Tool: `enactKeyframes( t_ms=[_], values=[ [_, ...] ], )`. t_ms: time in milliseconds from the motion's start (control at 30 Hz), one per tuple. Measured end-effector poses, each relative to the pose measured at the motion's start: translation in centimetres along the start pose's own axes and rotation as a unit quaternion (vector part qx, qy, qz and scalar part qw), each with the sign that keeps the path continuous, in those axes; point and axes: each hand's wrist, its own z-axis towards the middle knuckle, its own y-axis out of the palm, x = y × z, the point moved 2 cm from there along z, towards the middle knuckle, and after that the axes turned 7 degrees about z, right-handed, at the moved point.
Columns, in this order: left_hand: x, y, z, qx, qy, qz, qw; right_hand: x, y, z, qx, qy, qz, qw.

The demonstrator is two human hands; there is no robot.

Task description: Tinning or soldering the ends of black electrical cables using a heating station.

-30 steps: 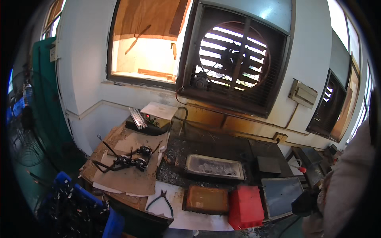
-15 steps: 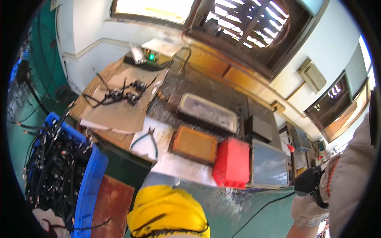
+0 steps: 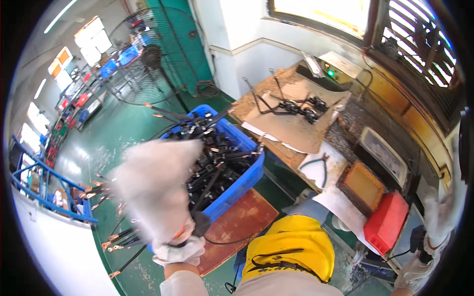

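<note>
My left hand (image 3: 158, 172), in a pale glove, is over the left side of a blue plastic crate (image 3: 242, 180). Motion smears its fingers, so I cannot tell what they hold. The crate is heaped with black cable assemblies (image 3: 217, 153), some tipped with copper lugs. At the far right edge my gloved right hand (image 3: 440, 217) is beyond the red box (image 3: 387, 222), fingers raised and apart, with nothing visible in them. Both wrists have dark bands. On a brown sheet (image 3: 276, 128) on the workbench lie several black cable parts (image 3: 301, 106).
Blue-handled pliers (image 3: 323, 170) lie on white paper beside an amber-filled tray (image 3: 363, 187) and a longer grey-topped tray (image 3: 385, 153). A box with a green light (image 3: 338, 66) stands behind. A floor fan (image 3: 150, 56) is beyond the crate; yellow cloth (image 3: 296, 244) covers my lap.
The view has swung left, bringing the crate nearer the middle. My left hand has risen from the lower left corner to the crate's side. My right hand now shows at the right edge.
</note>
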Motion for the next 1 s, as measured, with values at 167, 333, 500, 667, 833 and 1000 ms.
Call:
enactKeyframes(
  t_ms=[167, 333, 500, 667, 833, 1000],
  values=[
    [-11.9, -0.8, -4.8, -0.218, -0.339, 0.009, 0.915, -1.3, 8.6, 0.6, -0.106, -0.055, -0.007, 0.993],
    [-21.8, -3.7, -11.0, -0.224, -0.550, -0.180, 0.784, 2.4, 13.1, -6.7, -0.106, 0.154, 0.172, 0.967],
    [-27.7, -6.7, -14.5, -0.090, -0.610, -0.145, 0.774, 1.9, 15.4, -11.2, -0.032, 0.320, 0.275, 0.906],
    [-28.8, -9.0, -16.5, 0.134, -0.580, -0.044, 0.802, 0.7, 16.6, -11.2, -0.038, 0.312, 0.260, 0.913],
    [-30.4, -12.4, -16.3, 0.284, -0.548, -0.012, 0.787, 0.8, 17.4, -11.1, -0.056, 0.350, 0.273, 0.894],
    [-31.4, -12.7, -14.2, 0.219, -0.515, -0.056, 0.827, 1.5, 18.4, -11.1, -0.074, 0.320, 0.256, 0.909]
  ],
)
